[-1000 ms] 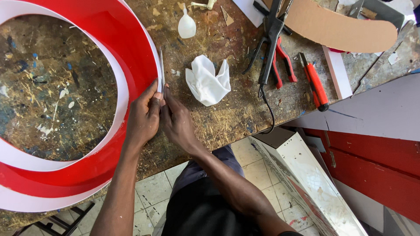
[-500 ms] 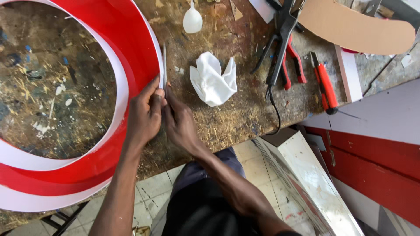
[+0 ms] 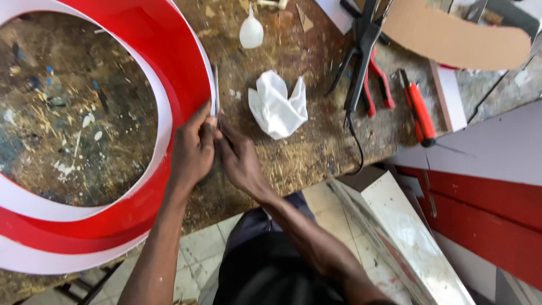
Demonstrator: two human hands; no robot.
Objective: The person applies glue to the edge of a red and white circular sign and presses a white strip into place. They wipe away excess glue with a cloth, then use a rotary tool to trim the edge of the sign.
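Both forearms bare, no sleeves in view. Left hand (image 3: 193, 148) and right hand (image 3: 240, 161) ungloved, no rings or watch showing. Below hands: dark top, greyish-blue trousers at lap.

Both hands (image 3: 217, 149) at red-and-white ring's (image 3: 169, 62) edge

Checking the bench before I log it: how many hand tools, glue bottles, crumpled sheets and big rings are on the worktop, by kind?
Red-and-white ring, pinched by the left hand and right hand: 1
Crumpled white sheet: 1
Small white squeeze bottle: 1
Red-handled pliers: 1
Red utility knife: 1
Black-handled tool: 1
Total: 6
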